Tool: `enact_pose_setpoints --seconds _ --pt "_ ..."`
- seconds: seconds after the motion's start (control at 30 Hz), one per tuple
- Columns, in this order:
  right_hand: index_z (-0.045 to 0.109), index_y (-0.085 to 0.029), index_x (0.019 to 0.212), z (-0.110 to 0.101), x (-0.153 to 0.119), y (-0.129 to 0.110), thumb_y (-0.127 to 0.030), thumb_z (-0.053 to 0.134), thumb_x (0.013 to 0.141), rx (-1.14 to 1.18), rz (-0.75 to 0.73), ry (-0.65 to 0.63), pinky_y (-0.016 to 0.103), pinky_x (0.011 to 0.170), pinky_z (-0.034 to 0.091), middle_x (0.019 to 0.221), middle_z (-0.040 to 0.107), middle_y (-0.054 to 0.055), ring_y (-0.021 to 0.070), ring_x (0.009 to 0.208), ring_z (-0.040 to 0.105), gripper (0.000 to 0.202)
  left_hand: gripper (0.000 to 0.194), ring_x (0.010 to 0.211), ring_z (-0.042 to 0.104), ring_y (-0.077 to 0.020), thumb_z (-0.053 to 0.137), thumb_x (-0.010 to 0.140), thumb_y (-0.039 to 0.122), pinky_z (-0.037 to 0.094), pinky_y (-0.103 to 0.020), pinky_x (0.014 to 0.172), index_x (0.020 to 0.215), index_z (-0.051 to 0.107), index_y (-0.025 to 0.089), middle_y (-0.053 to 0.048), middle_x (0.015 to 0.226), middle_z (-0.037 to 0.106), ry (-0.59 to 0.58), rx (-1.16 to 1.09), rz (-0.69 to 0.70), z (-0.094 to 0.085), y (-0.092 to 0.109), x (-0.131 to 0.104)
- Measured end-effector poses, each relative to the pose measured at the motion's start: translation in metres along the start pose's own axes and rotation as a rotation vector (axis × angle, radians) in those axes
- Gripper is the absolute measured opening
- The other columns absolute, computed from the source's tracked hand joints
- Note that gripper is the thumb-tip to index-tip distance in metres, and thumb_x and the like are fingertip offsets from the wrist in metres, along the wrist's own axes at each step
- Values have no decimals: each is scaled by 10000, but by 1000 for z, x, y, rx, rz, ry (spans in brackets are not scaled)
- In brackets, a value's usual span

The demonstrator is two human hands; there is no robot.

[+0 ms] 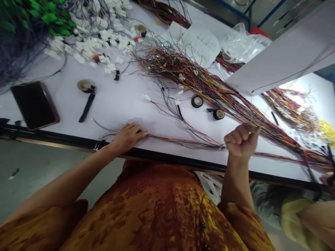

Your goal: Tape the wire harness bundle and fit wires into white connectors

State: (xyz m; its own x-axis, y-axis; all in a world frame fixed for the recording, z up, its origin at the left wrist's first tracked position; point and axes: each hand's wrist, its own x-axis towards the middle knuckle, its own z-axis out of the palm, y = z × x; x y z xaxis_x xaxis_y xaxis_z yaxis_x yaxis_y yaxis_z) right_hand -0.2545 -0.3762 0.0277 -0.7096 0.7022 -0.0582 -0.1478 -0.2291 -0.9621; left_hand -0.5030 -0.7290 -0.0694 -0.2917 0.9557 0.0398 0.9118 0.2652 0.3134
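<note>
The left hand (pixel 129 135) lies palm down over a thin wire bundle (pixel 183 141) by the front edge of the table (pixel 123 104), its fingers close together and the thumb side along the wires; whether it pinches them or only presses on them, I cannot tell. The right hand (pixel 242 140) is curled into a fist above the same bundle, thumb and forefinger drawn together at the far side; what, if anything, is between those fingertips is too small to tell. The thin bundle stretches between the two hands, nearly parallel to the edge, with loose ends left of the left hand and more wire running on past the right.

Just beyond it, red and black leads branch off toward a white connector (pixel 147 97). Two black tape rolls, one (pixel 197 101) left of the other (pixel 218 114), lie near a thick wire bundle (pixel 204 82) that slants across the table. To the left are a tape roll with a loose strip (pixel 86 86) and a dark phone (pixel 35 105). Farther back sit white connectors (pixel 104 42), green connectors (pixel 48 17), a written sheet (pixel 200 45) and a clear plastic bag (pixel 242 45). At the right edge, another person's hand (pixel 327 178) is near the wires.
</note>
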Motion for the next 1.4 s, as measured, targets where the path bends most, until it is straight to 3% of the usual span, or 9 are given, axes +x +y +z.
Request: enact_pose_setpoints --seconds 0.23,0.37,0.6,0.77,0.9,1.0,1.1,1.23,1.4 --pt "613 -184 803 105 12 43 -373 535 929 -753 174 -674 243 537 296 626 479 -34 92 562 404 240 443 1241 514 -318 600 921 275 395 -497 1051 1356 574 198 -159 1351 578 -45 63 66 5 87 49" --pt "570 -193 747 161 27 82 -227 485 906 -921 76 -863 251 658 361 703 579 -17 114 683 512 183 375 1106 564 -288 496 939 164 454 -439 901 1280 643 223 -143 1167 628 -87 41 169 14 88 49" --pt "523 -221 780 209 57 143 -264 422 948 -760 16 -649 259 667 445 715 583 -2 140 698 555 201 384 977 557 -257 510 944 168 473 -394 856 1283 663 266 -113 1074 637 -31 29 98 3 23 -11" --pt "547 -217 787 218 71 146 -254 483 901 -695 -255 -629 320 946 459 1107 669 100 189 1074 598 136 323 967 589 -217 449 966 142 496 -352 893 1175 686 209 -101 1078 663 50 -78 -8 3 12 -29" --pt "552 -215 789 213 77 140 -315 477 919 -725 -149 -573 279 760 463 768 626 26 153 751 582 180 310 986 611 -225 397 963 110 508 -361 905 1042 690 172 -117 1038 672 104 -64 -249 -20 -3 -41" --pt "556 -214 785 214 74 139 -321 487 931 -779 -72 -633 265 668 409 642 559 -16 137 629 518 194 275 992 605 -258 441 946 136 496 -415 901 956 708 203 -101 1037 683 -71 -34 -302 -48 -19 -51" --pt "559 -212 772 221 67 142 -288 490 928 -896 -151 -685 279 681 384 702 591 7 152 677 524 187 254 1002 621 -229 461 976 223 502 -386 912 1002 714 228 -70 1056 696 -186 -165 -280 -69 -26 -48" --pt "562 -218 780 227 67 151 -296 469 952 -866 -375 -607 310 746 414 797 631 52 186 773 557 210 312 1184 582 -251 531 969 308 469 -419 1026 1238 648 202 -116 1268 650 -87 -223 -252 -72 -9 -22" --pt "594 -199 825 218 76 159 -321 493 967 -656 -430 -427 298 748 448 773 631 40 171 755 586 213 184 986 657 -209 604 928 325 505 -327 897 976 718 188 -83 1039 716 -307 -403 -68 -81 -16 4"
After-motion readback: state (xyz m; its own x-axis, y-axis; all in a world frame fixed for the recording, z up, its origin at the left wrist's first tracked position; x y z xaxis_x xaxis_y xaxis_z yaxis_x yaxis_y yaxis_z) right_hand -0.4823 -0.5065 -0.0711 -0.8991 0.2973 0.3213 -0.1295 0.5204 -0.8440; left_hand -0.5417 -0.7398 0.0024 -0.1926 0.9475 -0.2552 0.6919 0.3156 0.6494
